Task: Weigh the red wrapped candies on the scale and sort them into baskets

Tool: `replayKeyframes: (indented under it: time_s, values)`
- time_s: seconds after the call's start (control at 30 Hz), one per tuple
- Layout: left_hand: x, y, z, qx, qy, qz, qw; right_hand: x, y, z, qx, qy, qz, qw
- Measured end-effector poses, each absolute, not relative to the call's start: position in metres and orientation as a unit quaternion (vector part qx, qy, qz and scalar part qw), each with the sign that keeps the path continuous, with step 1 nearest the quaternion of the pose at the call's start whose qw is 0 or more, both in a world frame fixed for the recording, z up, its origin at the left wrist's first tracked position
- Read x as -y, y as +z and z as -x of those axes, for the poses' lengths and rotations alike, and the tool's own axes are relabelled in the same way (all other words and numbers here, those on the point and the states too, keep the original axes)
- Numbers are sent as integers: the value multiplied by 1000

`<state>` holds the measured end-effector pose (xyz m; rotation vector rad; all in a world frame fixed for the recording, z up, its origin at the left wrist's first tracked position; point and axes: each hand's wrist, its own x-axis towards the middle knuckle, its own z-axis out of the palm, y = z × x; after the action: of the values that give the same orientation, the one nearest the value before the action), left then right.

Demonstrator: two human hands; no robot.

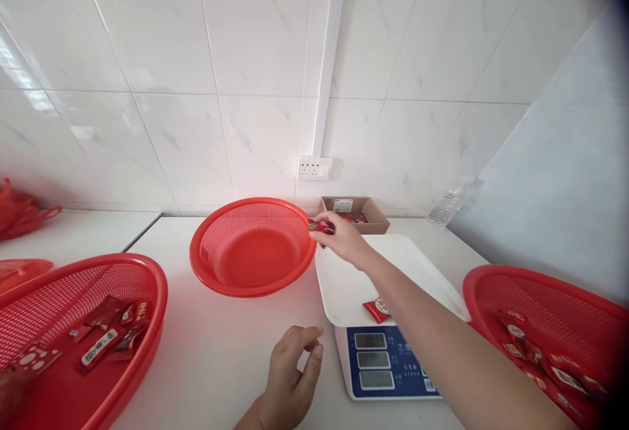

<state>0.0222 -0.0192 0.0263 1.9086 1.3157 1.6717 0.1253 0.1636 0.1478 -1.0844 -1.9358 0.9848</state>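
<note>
My right hand [339,236] pinches a small red candy packet [320,226] near the right rim of the middle red basket [253,291]. Its forearm crosses above a white-topped electronic scale [351,393]. On the scale's white pan [339,299] lies another red packet [376,310], partly hidden behind the forearm. Over the table to the left of the scale is my left hand [292,377], its thumb and index finger apart and nothing between them. No packets show inside the middle basket.
Red baskets with several packets stand at left [160,299] and right [484,273]. A blurred hand [12,396], apparently another person's, reaches into the left one. Behind the scale sits a cardboard box [376,217]. A clear plastic item [447,206] leans by the wall.
</note>
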Motion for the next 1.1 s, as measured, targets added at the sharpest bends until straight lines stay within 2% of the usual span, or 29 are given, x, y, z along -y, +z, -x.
replayKeyframes:
  time_s: [0.13,0.27,0.43,0.6,0.87,1.1]
  values:
    - [13,21,-16,-509,612,-567,211,-168,160,-85,771,403,360,335]
    - [4,29,-7,-516,667,-420,335,-168,158,-124,776,385,385,319]
    - [1,42,2,-472,715,-278,433,-137,135,-224,810,265,491,180]
    - [1,45,3,-474,727,-253,428,-100,105,-259,800,251,544,43]
    - [-2,43,3,-544,698,-270,379,-109,87,-257,824,184,524,116]
    - [2,38,0,-501,743,-265,357,-120,88,-249,804,162,562,108]
